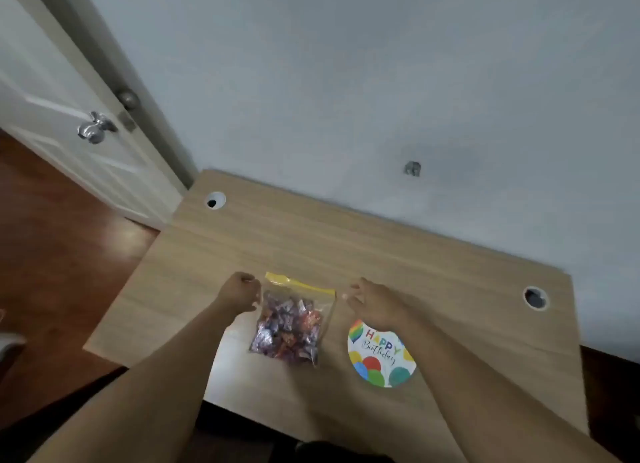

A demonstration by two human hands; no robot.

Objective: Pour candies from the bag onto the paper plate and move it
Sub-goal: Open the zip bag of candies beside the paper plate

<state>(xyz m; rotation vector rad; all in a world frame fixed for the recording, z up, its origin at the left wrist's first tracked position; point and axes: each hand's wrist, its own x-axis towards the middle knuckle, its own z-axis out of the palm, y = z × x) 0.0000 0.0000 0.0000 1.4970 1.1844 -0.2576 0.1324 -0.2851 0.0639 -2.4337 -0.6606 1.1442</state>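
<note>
A clear zip bag [289, 324] with a yellow seal strip lies flat on the wooden table [346, 248], full of wrapped candies. To its right lies a round paper plate [381, 357] printed with "Happy Birthday" and balloons. My left hand [239, 291] hovers at the bag's upper left corner, fingers curled, not clearly touching it. My right hand [375, 303] is just right of the bag's upper right corner, above the plate's top edge, fingers spread and empty.
The table stands against a pale wall [381, 99]. It has a cable hole at the far left [214, 200] and another at the right [535, 298]. A white door [62, 116] with a metal knob and a dark wood floor [52, 254] are to the left.
</note>
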